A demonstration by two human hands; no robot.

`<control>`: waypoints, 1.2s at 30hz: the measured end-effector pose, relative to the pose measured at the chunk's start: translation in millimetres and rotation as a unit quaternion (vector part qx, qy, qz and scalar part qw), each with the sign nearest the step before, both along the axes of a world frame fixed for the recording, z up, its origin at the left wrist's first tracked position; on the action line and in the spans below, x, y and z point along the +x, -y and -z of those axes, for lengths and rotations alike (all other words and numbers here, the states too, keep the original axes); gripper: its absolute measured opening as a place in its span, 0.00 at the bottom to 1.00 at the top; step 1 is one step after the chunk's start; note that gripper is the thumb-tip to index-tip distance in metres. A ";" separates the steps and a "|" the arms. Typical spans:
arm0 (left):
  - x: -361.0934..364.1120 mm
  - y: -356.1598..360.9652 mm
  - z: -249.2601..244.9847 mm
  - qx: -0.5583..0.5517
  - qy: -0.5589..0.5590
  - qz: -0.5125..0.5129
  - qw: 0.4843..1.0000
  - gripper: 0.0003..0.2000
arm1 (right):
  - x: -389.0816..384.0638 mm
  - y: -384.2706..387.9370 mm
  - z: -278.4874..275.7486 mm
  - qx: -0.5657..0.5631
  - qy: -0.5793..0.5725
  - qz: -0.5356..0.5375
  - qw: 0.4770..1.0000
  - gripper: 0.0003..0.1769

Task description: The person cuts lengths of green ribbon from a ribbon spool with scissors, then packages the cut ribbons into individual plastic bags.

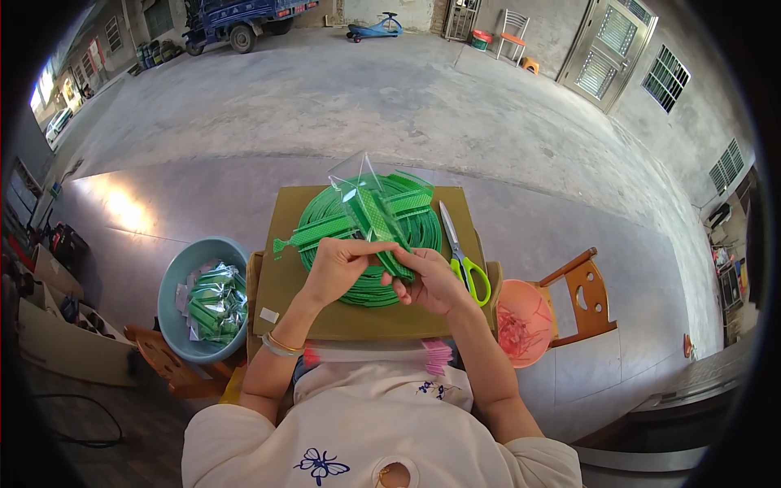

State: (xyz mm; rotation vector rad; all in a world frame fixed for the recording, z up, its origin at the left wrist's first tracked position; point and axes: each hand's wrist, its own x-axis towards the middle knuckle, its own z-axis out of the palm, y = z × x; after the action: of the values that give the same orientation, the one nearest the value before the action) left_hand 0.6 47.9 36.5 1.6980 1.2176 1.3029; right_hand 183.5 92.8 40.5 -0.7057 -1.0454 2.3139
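Note:
Over the middle of the board, both my hands grip a clear plastic bag (370,199) with a folded green patterned strip inside. My left hand (335,267) pinches the bag's near part from the left, thumb and forefinger pressed together. My right hand (431,283) wraps its fingers round the lower right end. Beneath lies a large coil of green strip (425,236), partly hidden by the bag and hands. A loose green strip (319,233) with a flared end lies across it. Scissors (458,259) with yellow-green handles rest right of the coil, blades pointing away.
The brown board (285,317) stands before me. At left, a blue basin (169,305) holds several filled bags (215,305). At right, an orange basin (533,297) contains pink scraps, beside a wooden chair (592,297). Clear sleeves with pink ends (382,355) lie near my lap.

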 end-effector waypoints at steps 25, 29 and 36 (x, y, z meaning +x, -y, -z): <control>36.1 8.0 50.8 -0.137 0.264 0.017 0.955 0.34 | -2.1 -6.5 40.5 0.788 0.290 0.067 0.539 0.23; 40.6 10.6 60.9 -0.089 0.159 -0.028 0.983 0.37 | -11.0 -13.5 43.9 0.784 0.322 -0.007 0.531 0.35; 30.1 10.0 43.3 -0.126 0.330 0.015 0.935 0.38 | -9.6 -16.2 39.3 0.779 0.263 0.056 0.566 0.43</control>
State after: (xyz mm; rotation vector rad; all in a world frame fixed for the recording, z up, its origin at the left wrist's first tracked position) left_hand 30.7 37.8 -6.8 0.9647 0.8951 1.4590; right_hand 173.8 109.0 1.3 -0.5237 -2.4833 0.2671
